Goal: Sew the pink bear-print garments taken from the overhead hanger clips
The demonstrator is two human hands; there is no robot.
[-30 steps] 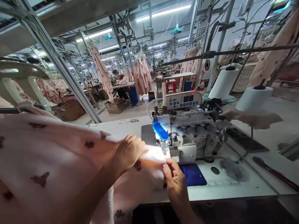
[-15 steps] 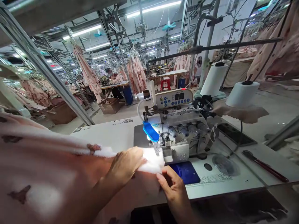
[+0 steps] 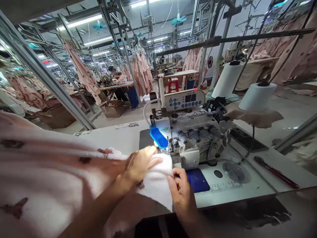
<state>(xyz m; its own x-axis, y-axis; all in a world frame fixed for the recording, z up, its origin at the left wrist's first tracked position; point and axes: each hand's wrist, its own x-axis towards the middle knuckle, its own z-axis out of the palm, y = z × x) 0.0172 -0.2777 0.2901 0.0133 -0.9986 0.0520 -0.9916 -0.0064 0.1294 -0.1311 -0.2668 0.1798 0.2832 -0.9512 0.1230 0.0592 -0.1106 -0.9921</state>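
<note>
A pink fleece fabric with brown printed patches spreads over the left of the table, its end at the overlock sewing machine. My left hand is closed on the fabric just in front of the presser foot, fingertips near the blue guard. My right hand pinches the fabric's right edge between thumb and fingers, in front of the machine. Between both hands a white, brightly lit flap of the fleece hangs toward the table's front edge. The needle area is partly hidden behind the guard and left hand.
Two white thread cones stand at the right. Red-handled tweezers and a clear round dish lie on the white table. A metal post slants at the left. Behind, a person sits among hanging pink garments.
My left hand has moved slightly up, closer to the presser foot. More of the white flap now shows between the hands, hanging lower. The view has shifted slightly.
</note>
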